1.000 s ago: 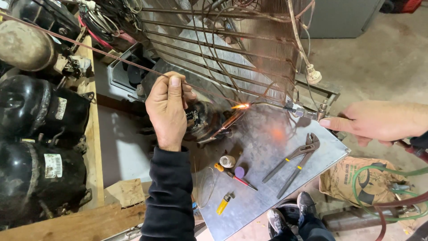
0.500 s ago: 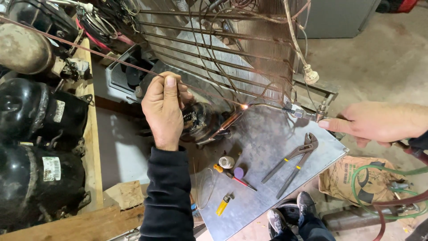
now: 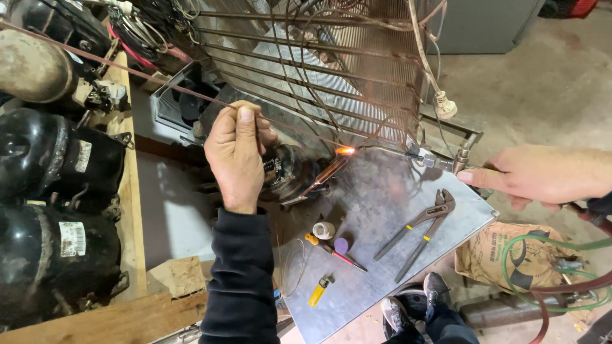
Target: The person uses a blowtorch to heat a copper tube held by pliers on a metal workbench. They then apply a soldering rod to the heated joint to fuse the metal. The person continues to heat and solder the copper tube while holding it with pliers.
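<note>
- Head view, hands: your left hand (image 3: 237, 159) is closed in a pinch on a thin brazing rod (image 3: 159, 79), thumb on top; the rod runs from the 10 o'clock corner of the frame down to the flame (image 3: 345, 150) near the middle.
- Head view, hands: your right hand (image 3: 539, 175), at 3 o'clock, is wrapped narrow around the torch handle (image 3: 446, 162), whose nozzle points toward 9 o'clock at the glowing joint.
- Head view, work: the joint sits on a copper pipe (image 3: 322, 175) beside a black compressor (image 3: 287, 172), just below the wire condenser grid (image 3: 306, 70) at 12 o'clock.
- Handling, as a judgement: the rod looks light, slender and springy, so its long free end will likely whip; hold well back from the hot tip, as you do. The pipe near the flame is probably softened and hot; do not touch it.
- Head view, tabletop: the metal sheet (image 3: 382, 210) carries slip-joint pliers (image 3: 421, 229) at 4 o'clock, a yellow lighter (image 3: 317, 292) at 6 o'clock, a small white pot (image 3: 324, 230) and a red-handled tool (image 3: 344, 258).
- Containers: the pot's contents cannot be told. The brown sack (image 3: 503, 255) at 4 o'clock has green hose (image 3: 542, 245) lying over it.
- Head view, surroundings: more black compressors (image 3: 51, 210) line the 9 o'clock edge; your shoes (image 3: 414, 306) show at 6 o'clock.
</note>
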